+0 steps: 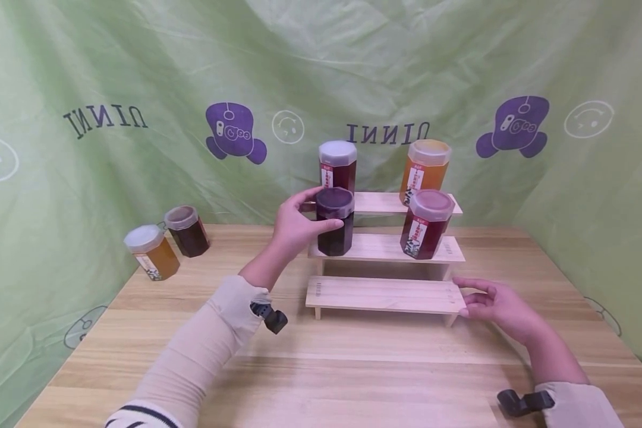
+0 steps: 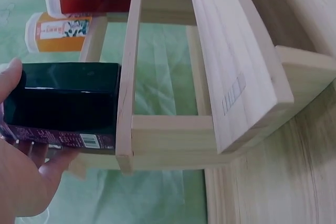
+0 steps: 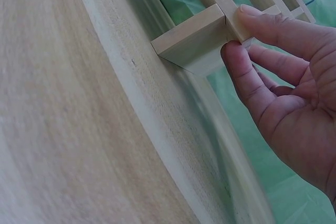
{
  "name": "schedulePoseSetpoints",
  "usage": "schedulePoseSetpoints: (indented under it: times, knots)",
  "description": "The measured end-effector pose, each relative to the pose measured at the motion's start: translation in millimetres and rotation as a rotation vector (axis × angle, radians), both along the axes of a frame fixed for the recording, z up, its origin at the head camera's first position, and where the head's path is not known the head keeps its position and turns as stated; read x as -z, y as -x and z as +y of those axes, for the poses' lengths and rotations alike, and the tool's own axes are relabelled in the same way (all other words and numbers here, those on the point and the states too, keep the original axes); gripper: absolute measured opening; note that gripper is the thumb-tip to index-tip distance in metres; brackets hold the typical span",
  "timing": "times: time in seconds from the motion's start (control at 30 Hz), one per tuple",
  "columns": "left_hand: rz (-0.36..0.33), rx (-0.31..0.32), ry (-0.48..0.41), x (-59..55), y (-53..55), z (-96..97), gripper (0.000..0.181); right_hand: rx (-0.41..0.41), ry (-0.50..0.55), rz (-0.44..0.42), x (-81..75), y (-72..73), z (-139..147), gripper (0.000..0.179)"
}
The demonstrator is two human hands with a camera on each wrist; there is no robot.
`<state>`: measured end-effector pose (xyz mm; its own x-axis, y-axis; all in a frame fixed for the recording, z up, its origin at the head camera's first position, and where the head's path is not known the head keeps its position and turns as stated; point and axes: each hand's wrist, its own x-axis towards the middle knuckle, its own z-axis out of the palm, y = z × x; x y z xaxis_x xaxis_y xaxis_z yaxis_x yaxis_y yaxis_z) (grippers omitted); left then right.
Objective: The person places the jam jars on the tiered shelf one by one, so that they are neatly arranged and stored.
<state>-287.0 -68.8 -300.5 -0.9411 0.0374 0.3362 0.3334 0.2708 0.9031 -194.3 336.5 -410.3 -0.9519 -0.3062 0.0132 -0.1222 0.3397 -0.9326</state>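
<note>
My left hand point(image 1: 299, 226) grips a dark purple jar point(image 1: 336, 229) with a translucent lid, thumb in front and fingers around the side. In the left wrist view, the base of this dark jar point(image 2: 63, 106) meets the left end of the middle step. At the other side, my right hand point(image 1: 500, 306) pinches the right end of the lowest step of a three-tier wooden stand point(image 1: 385, 294). The right wrist view shows thumb and forefinger on the step's corner point(image 3: 233, 24). A red jar point(image 1: 428, 229) stands on the middle step's right end.
On the top step stand another red jar point(image 1: 338, 163), partly hidden behind the dark one, and an orange jar point(image 1: 427, 166). Two more jars, one orange point(image 1: 157, 258) and one dark point(image 1: 189, 238), stand at the table's left edge. A green printed curtain point(image 1: 321, 71) hangs behind.
</note>
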Motion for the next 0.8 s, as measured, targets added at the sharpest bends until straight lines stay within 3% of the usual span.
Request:
schedulePoseSetpoints:
  times: [0.37, 0.67, 0.8]
  knots:
    - [0.001, 0.042, 0.002, 3.7, 3.8, -4.4, 0.081, 0.002, -0.012, -0.013, -1.2, 0.3, 0.0, 0.071]
    - [-0.028, 0.124, -0.152, 16.1, -3.6, -11.0, 0.078, -0.008, -0.002, -0.011, -2.4, -0.7, -0.9, 0.071]
    - [-0.018, 0.136, -0.176, 22.1, -9.4, -15.8, 0.076, -0.002, -0.011, -0.016, -3.2, -1.2, -1.3, 0.07]
